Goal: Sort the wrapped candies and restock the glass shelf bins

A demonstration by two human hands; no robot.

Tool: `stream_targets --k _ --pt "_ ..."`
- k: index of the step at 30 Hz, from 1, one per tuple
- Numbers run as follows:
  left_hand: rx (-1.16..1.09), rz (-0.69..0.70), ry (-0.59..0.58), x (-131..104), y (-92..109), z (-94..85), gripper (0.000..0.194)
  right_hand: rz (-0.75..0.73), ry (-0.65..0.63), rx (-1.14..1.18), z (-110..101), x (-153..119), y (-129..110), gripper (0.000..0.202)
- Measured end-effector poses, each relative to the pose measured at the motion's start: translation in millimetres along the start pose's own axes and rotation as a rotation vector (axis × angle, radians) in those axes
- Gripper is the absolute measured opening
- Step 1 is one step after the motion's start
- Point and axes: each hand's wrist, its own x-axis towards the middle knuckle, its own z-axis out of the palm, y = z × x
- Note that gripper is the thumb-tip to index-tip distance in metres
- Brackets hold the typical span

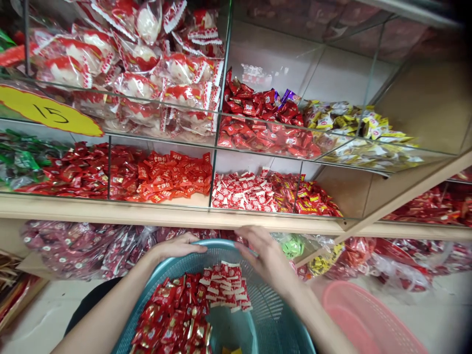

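Observation:
A teal plastic basket (273,314) is below the shelf edge. Dark red and gold wrapped candies (169,314) fill its left part, and red-and-white candies (226,285) lie near its far wall. My left hand (179,248) grips the far left part of the rim, fingers over it. My right hand (260,250) is at the far right part of the rim, slightly blurred, fingers extended and somewhat apart, with nothing visible in them. A bit of yellow shows at the bottom edge inside the basket.
Glass-fronted shelf compartments hold red-and-white candies (243,191), orange-red candies (177,177) and large clear-wrapped sweets (136,86). A yellow price tag (51,112) reads 15. Bagged candies (84,246) lie under the wooden ledge (110,211). A pink basket (368,314) stands at the lower right.

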Motion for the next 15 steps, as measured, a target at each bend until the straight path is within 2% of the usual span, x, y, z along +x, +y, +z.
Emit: stream_targets --k 3,5,10,15 --pt "0.043 -0.021 -0.012 0.8 0.0 0.1 0.046 -0.005 0.108 -0.06 -27.6 32.7 14.1 0.025" --pt "0.051 -0.017 -0.014 0.7 0.6 0.4 0.046 0.074 0.108 -0.143 -36.7 53.9 28.0 0.024" --pt "0.04 0.025 -0.019 -0.7 1.3 0.1 0.045 0.354 -0.057 -0.32 -33.7 91.3 47.5 0.02" --pt "0.033 0.014 -0.014 -1.3 0.9 -0.5 0.045 0.5 -0.132 -0.361 -26.6 107.9 50.9 0.021"
